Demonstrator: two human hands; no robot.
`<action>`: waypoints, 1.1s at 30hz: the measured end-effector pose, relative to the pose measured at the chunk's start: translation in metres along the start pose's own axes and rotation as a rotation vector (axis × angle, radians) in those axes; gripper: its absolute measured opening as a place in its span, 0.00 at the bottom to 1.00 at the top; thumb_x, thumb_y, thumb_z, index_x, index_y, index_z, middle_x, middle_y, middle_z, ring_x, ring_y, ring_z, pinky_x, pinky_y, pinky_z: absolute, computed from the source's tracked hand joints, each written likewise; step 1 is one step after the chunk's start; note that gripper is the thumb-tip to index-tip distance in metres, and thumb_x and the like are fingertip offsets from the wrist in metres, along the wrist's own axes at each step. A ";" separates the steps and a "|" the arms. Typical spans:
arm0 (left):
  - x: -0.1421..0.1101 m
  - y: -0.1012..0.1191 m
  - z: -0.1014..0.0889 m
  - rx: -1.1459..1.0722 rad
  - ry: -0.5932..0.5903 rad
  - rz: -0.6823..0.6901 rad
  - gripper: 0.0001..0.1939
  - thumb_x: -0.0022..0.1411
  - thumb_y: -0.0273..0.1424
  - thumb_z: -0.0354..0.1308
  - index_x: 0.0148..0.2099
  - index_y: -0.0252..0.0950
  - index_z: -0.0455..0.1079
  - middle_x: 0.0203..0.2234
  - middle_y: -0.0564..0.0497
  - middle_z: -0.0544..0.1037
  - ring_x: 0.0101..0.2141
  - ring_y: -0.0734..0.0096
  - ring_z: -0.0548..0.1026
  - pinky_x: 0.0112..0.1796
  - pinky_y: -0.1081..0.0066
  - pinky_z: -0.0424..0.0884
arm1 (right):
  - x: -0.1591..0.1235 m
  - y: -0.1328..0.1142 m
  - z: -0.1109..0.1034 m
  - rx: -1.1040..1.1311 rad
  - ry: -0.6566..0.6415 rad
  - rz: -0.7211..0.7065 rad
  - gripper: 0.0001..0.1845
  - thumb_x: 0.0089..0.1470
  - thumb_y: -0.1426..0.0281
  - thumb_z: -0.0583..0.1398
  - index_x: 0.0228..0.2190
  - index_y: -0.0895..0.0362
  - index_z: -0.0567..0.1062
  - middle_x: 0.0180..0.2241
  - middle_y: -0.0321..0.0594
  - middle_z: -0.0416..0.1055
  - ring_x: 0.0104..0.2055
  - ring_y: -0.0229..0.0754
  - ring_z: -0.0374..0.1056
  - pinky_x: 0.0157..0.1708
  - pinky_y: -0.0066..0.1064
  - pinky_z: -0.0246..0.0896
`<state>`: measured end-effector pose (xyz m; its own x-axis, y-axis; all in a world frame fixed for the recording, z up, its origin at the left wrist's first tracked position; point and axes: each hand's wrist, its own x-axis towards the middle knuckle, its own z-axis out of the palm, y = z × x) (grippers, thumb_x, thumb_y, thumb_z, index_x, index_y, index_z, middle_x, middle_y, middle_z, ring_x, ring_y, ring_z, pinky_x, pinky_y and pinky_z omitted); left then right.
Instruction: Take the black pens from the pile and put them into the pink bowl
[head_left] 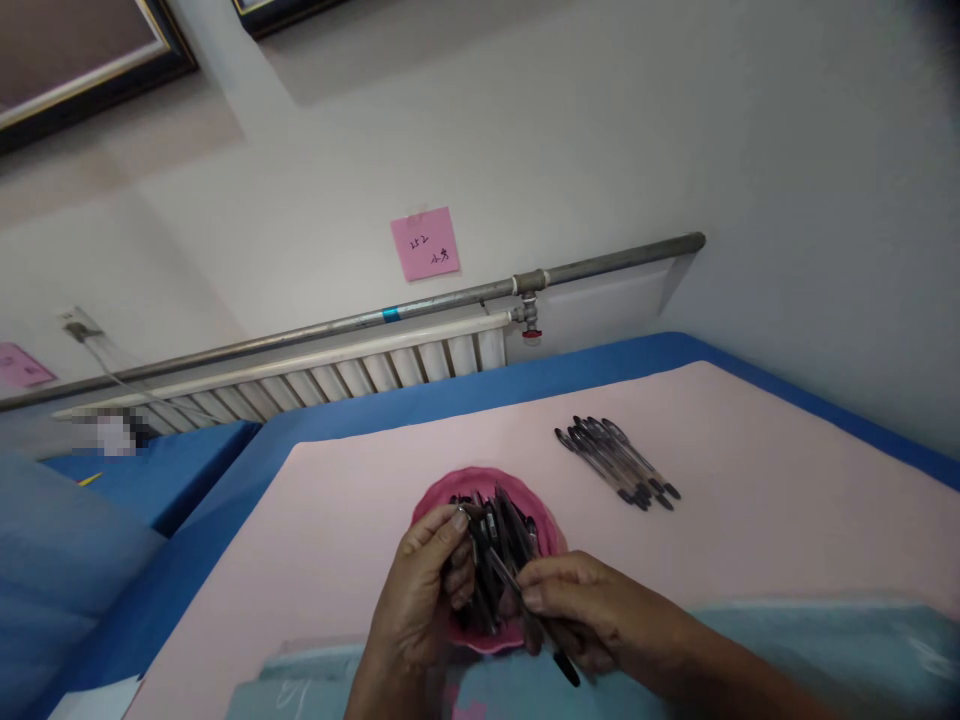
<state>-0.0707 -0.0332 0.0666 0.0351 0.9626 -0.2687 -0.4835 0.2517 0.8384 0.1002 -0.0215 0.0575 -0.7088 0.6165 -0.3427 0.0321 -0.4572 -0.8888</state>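
A pink scalloped basket (551,520) sits on the table with several black pens in it. Above it, my right hand (585,610) is closed around the barrel of a black pen (564,665), whose dark end sticks out below my fingers. At the pen's upper end, the thumb and fingers of my left hand (427,570) are pinched together; whether a separate small part is between them I cannot make out. Farther back to the right lies a bundle of pens (619,462), clear-barrelled with dark ends, placed roughly side by side.
A pale pink sheet (337,540) covers the blue table (615,355). Light blue cloth or plastic (810,640) lies along the near edge. Behind the table are a radiator (360,375), a pipe (615,262) and a red-handled valve (532,334). Another person's blue sleeve (60,560) shows at left.
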 end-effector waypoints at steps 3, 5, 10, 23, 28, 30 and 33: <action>-0.001 0.000 0.000 0.009 0.003 -0.001 0.14 0.48 0.36 0.64 0.30 0.34 0.63 0.11 0.64 0.54 0.12 0.88 0.49 0.13 0.82 0.44 | 0.001 0.001 -0.001 0.027 0.072 -0.019 0.07 0.40 0.70 0.60 0.23 0.57 0.64 0.14 0.25 0.57 0.13 0.25 0.44 0.13 0.21 0.33; -0.001 0.000 -0.001 0.014 0.003 -0.001 0.14 0.48 0.36 0.64 0.30 0.34 0.63 0.11 0.64 0.54 0.12 0.88 0.50 0.13 0.82 0.44 | 0.002 0.002 -0.001 0.038 0.085 -0.018 0.09 0.39 0.70 0.60 0.24 0.56 0.64 0.13 0.23 0.55 0.13 0.25 0.43 0.12 0.20 0.33; -0.001 -0.001 -0.002 0.028 -0.006 -0.010 0.14 0.48 0.36 0.64 0.31 0.33 0.64 0.12 0.64 0.55 0.12 0.88 0.50 0.13 0.82 0.44 | 0.002 0.002 0.001 0.044 0.012 -0.001 0.06 0.44 0.67 0.56 0.24 0.58 0.66 0.16 0.29 0.63 0.13 0.25 0.45 0.11 0.21 0.31; 0.000 -0.001 0.000 0.070 0.041 0.009 0.16 0.46 0.38 0.65 0.30 0.34 0.64 0.12 0.64 0.56 0.12 0.87 0.51 0.13 0.82 0.46 | 0.004 0.005 0.001 -0.115 0.172 -0.094 0.07 0.39 0.72 0.59 0.23 0.56 0.64 0.16 0.26 0.57 0.16 0.28 0.47 0.16 0.23 0.39; 0.003 0.001 -0.003 0.040 0.145 0.114 0.16 0.46 0.38 0.65 0.26 0.35 0.61 0.11 0.64 0.55 0.12 0.87 0.49 0.14 0.82 0.46 | 0.002 0.003 0.005 -0.397 0.359 -0.121 0.08 0.37 0.77 0.59 0.21 0.56 0.64 0.17 0.27 0.56 0.21 0.31 0.52 0.20 0.24 0.45; 0.005 0.004 -0.008 0.034 0.189 0.159 0.17 0.46 0.37 0.65 0.25 0.35 0.59 0.11 0.64 0.55 0.12 0.87 0.49 0.14 0.81 0.46 | 0.002 0.003 0.006 -0.461 0.392 -0.117 0.09 0.37 0.79 0.58 0.21 0.55 0.63 0.17 0.27 0.55 0.21 0.32 0.51 0.20 0.25 0.44; 0.007 0.007 -0.017 0.115 0.261 0.176 0.20 0.45 0.40 0.65 0.22 0.36 0.57 0.11 0.64 0.55 0.12 0.86 0.50 0.15 0.81 0.46 | 0.003 0.004 0.003 -0.517 0.427 -0.129 0.08 0.37 0.78 0.57 0.21 0.55 0.63 0.17 0.27 0.56 0.21 0.33 0.52 0.20 0.25 0.45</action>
<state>-0.0890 -0.0262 0.0620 -0.2729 0.9377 -0.2151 -0.3602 0.1077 0.9266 0.0959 -0.0232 0.0539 -0.3928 0.8930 -0.2197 0.3736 -0.0634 -0.9254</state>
